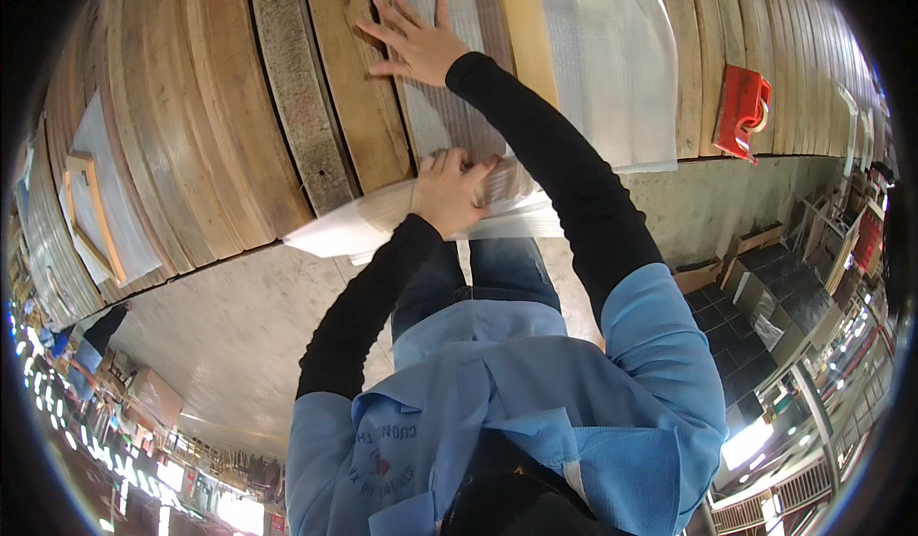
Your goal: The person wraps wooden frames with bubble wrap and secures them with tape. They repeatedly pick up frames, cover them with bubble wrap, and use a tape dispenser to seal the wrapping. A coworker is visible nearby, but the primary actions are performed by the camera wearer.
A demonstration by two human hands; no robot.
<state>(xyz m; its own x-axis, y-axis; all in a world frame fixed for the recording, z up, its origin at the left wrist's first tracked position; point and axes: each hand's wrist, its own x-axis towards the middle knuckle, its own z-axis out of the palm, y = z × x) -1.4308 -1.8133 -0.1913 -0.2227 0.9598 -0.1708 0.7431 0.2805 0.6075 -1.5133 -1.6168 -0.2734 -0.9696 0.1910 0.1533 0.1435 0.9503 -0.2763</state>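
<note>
A sheet of translucent white packing foam (612, 67) lies over the wooden slat table and hangs past its near edge. On it rests a pale wooden board (526, 29), partly hidden by my right forearm. My right hand (416, 43) reaches to the far side, fingers spread flat over the foam and the slats beside it. At the near edge my left hand (451, 194) is closed, its fingers curled on the foam sheet where it bunches; slight blur softens this spot. A folded foam flap juts out to the left beneath my left wrist.
A red tape dispenser (742, 112) with a roll sits on the slats at the right. At far left, a wooden frame (93, 216) lies on another foam sheet. Concrete floor (220, 345) runs below the table; dark stacked panels (741, 316) stand at the right.
</note>
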